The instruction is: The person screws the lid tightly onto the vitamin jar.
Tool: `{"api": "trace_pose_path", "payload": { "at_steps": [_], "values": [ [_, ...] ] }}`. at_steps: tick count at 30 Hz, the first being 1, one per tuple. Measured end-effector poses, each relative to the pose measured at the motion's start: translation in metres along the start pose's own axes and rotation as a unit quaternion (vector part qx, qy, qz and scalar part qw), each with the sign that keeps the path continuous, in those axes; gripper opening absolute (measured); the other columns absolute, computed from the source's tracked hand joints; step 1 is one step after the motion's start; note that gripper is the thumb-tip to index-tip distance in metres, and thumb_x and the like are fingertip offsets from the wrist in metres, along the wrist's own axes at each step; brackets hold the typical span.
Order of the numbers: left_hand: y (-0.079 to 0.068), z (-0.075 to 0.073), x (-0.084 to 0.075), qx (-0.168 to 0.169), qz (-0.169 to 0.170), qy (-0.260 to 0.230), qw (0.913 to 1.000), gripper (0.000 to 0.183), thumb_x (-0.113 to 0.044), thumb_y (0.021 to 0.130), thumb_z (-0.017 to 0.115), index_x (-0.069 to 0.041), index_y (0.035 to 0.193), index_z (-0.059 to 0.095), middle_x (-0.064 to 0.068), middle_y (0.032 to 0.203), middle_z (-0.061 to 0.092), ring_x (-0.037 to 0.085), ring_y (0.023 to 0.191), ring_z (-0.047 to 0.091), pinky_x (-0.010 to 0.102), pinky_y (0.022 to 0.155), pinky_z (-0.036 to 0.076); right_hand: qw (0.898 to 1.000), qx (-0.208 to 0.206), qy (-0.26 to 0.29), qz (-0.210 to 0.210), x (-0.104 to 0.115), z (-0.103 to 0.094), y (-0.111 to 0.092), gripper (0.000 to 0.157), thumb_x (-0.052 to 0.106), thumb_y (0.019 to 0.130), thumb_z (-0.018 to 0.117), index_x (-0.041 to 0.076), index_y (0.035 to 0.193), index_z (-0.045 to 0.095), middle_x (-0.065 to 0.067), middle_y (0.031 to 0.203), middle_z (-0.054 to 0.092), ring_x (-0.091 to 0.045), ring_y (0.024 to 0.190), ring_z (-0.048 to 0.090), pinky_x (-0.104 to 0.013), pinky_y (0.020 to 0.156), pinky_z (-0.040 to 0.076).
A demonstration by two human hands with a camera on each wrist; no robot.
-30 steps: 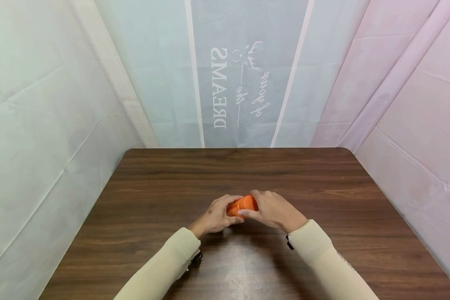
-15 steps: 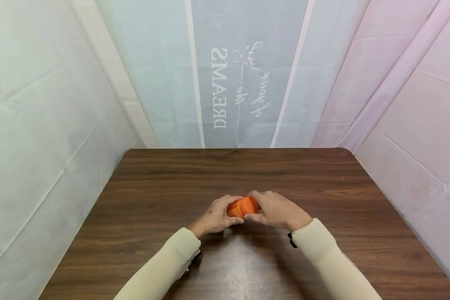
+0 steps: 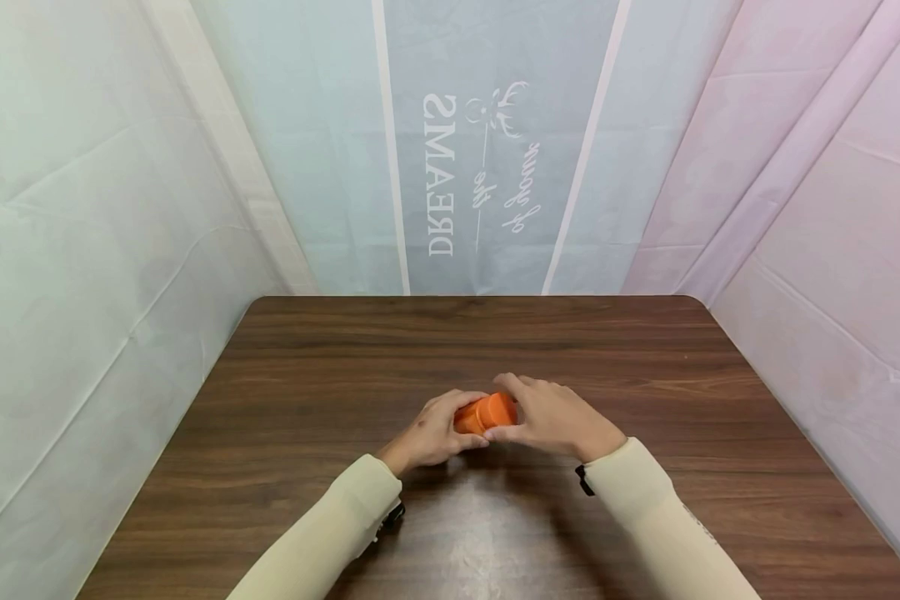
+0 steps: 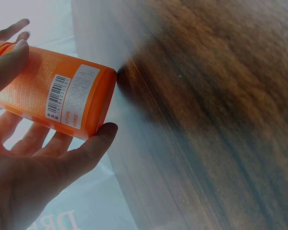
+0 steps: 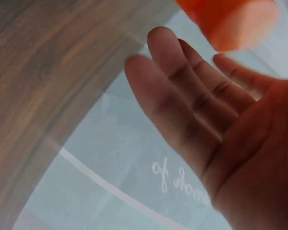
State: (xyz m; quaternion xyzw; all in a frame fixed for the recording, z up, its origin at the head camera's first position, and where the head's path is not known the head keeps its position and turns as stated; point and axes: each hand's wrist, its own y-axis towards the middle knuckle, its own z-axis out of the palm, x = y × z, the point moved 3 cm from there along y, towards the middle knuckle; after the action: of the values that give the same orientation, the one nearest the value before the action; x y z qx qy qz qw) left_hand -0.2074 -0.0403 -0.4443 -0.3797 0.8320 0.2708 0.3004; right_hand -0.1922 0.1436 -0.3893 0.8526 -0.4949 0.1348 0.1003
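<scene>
An orange bottle (image 3: pixel 471 418) with an orange cap (image 3: pixel 502 410) lies tilted in the air over the table, its cap end toward the right. My left hand (image 3: pixel 432 429) grips the bottle's body between thumb and fingers. A white label (image 4: pixel 69 98) with a barcode and printed numbers shows on the bottle in the left wrist view. Around the cap end is my right hand (image 3: pixel 558 417), its fingers spread and lightly bent. In the right wrist view those fingers (image 5: pixel 168 103) stand apart from the blurred cap. Whether the right thumb touches the cap I cannot tell.
A dark wood-grain table (image 3: pixel 330 350) lies beneath both hands. Behind it hangs a pale blue cloth (image 3: pixel 345 208) with mirrored white lettering, and whitish cloth walls (image 3: pixel 105 275) rise at both sides.
My right hand was at the cap with fingers around it; the fingers have since loosened and spread, the hand shifting slightly right. The left hand and bottle stay in place.
</scene>
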Motion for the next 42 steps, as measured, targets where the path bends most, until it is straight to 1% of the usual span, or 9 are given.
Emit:
{"api": "trace_pose_path", "payload": {
  "at_steps": [3,5,11,16,22,26,31,36,42],
  "values": [
    [0.0,0.0,0.0,-0.001,0.003,0.002,1.0,0.057,-0.017,0.08,0.087,-0.01,0.131,0.062,0.004,0.11,0.065,0.016,0.095,0.059,0.033,0.085,0.049,1.0,0.013,0.016,-0.024,0.0,-0.006,-0.005,0.072,0.047,0.084,0.079,0.016,0.142,0.05,-0.005,0.121,0.063,-0.017,0.087,0.063,-0.04,0.078,0.052],
    [0.0,0.0,0.0,0.0,0.003,0.0,1.0,0.058,-0.016,0.079,0.087,-0.01,0.132,0.062,0.004,0.11,0.065,0.016,0.096,0.059,0.033,0.086,0.049,0.999,0.02,0.018,-0.039,0.0,-0.008,-0.008,0.071,0.038,0.083,0.082,0.017,0.143,0.05,-0.005,0.122,0.062,-0.019,0.088,0.064,-0.042,0.078,0.053],
    [0.0,0.002,-0.001,0.004,0.004,-0.004,1.0,0.058,-0.014,0.079,0.087,-0.011,0.132,0.062,0.004,0.111,0.065,0.016,0.097,0.059,0.034,0.087,0.049,0.998,0.02,0.028,-0.057,-0.001,-0.004,-0.01,0.053,0.03,0.087,0.08,0.014,0.132,0.057,0.005,0.096,0.063,-0.007,0.072,0.056,-0.03,0.067,0.049],
    [0.0,0.002,-0.002,0.002,0.007,-0.003,1.0,0.056,-0.013,0.08,0.086,-0.01,0.13,0.063,0.005,0.113,0.065,0.017,0.099,0.059,0.033,0.087,0.05,0.999,0.005,0.034,-0.028,-0.002,0.002,-0.005,0.039,0.045,0.091,0.07,0.009,0.104,0.06,0.008,0.068,0.054,-0.005,0.056,0.048,-0.024,0.053,0.042],
    [-0.001,0.001,-0.002,-0.002,0.018,-0.002,0.9998,0.056,-0.013,0.079,0.086,-0.008,0.13,0.063,0.006,0.114,0.065,0.019,0.102,0.061,0.036,0.089,0.05,0.999,-0.026,-0.034,0.002,-0.002,0.009,0.002,0.05,0.058,0.097,0.054,0.014,0.074,0.056,0.007,0.054,0.043,-0.008,0.047,0.04,-0.027,0.049,0.037],
    [-0.001,0.001,-0.001,0.0,0.012,-0.001,0.9999,0.057,-0.014,0.08,0.086,-0.008,0.131,0.062,0.006,0.116,0.065,0.018,0.101,0.06,0.034,0.088,0.05,1.0,-0.019,-0.019,0.006,-0.004,0.008,0.001,0.058,0.065,0.094,0.054,0.008,0.098,0.066,0.007,0.064,0.053,-0.008,0.054,0.047,-0.03,0.056,0.043],
    [-0.001,0.0,-0.001,-0.002,0.012,0.003,0.9999,0.058,-0.016,0.08,0.086,-0.008,0.132,0.062,0.006,0.114,0.065,0.017,0.097,0.06,0.033,0.086,0.049,1.0,0.005,-0.001,-0.028,-0.003,0.002,-0.004,0.076,0.054,0.084,0.075,0.016,0.144,0.049,-0.002,0.113,0.066,-0.013,0.079,0.061,-0.039,0.073,0.052],
    [-0.001,0.001,0.0,0.002,0.004,0.0,1.0,0.059,-0.016,0.08,0.086,-0.008,0.133,0.061,0.005,0.113,0.065,0.017,0.098,0.059,0.034,0.087,0.049,0.998,0.016,-0.009,-0.066,-0.001,0.0,-0.005,0.065,0.036,0.084,0.081,0.018,0.139,0.053,0.0,0.113,0.065,-0.013,0.082,0.061,-0.039,0.074,0.052],
    [0.0,0.001,-0.002,0.003,0.006,0.003,1.0,0.058,-0.016,0.08,0.086,-0.01,0.132,0.062,0.004,0.112,0.065,0.016,0.097,0.059,0.032,0.086,0.049,0.999,0.007,0.002,-0.037,-0.002,0.003,-0.004,0.042,0.044,0.088,0.075,0.013,0.112,0.06,0.007,0.077,0.059,-0.005,0.061,0.051,-0.027,0.057,0.045]
  ]
}}
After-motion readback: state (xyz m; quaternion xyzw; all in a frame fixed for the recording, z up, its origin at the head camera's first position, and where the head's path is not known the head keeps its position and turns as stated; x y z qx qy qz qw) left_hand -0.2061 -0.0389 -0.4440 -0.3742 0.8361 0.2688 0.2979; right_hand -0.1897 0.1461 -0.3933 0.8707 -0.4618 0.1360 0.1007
